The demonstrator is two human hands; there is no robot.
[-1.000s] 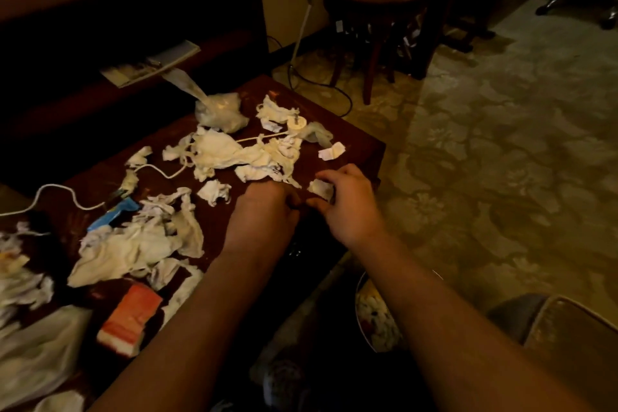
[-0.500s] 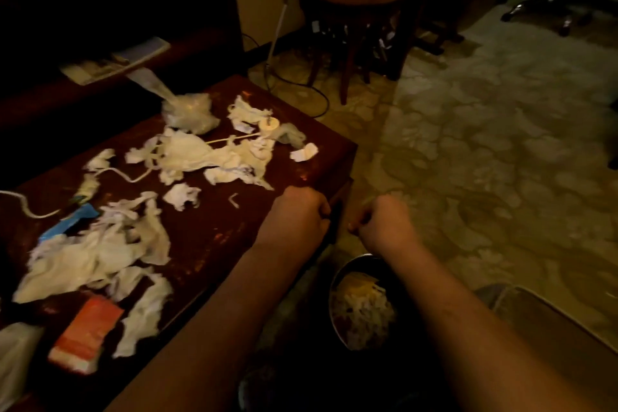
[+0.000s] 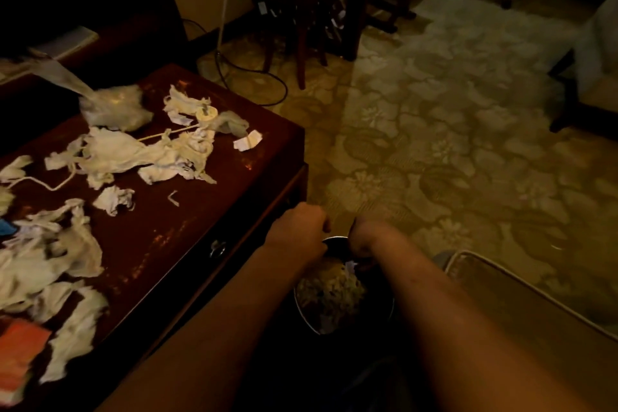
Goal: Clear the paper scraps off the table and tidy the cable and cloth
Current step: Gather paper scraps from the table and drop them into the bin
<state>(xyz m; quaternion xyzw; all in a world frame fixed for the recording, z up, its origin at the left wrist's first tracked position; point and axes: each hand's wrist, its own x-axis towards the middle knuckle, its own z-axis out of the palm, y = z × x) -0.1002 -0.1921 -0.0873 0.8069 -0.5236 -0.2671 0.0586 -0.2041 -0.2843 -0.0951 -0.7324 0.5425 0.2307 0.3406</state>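
While paper scraps [image 3: 133, 157] litter the table [image 3: 187, 211] leftward, the left hand [image 3: 297, 234] and right hand [image 3: 363, 239] hover curled over the bin [image 3: 298, 306]; whether they hold anything is unclear.

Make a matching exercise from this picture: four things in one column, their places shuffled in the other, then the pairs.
Things
1. bin
2. orange packet
3. plastic bag
4. ring pull

Places
A. far side of the table
B. front face of the table
C. on the floor beside the table
D. near left corner of the table

Pairs: 1-C, 2-D, 3-A, 4-B
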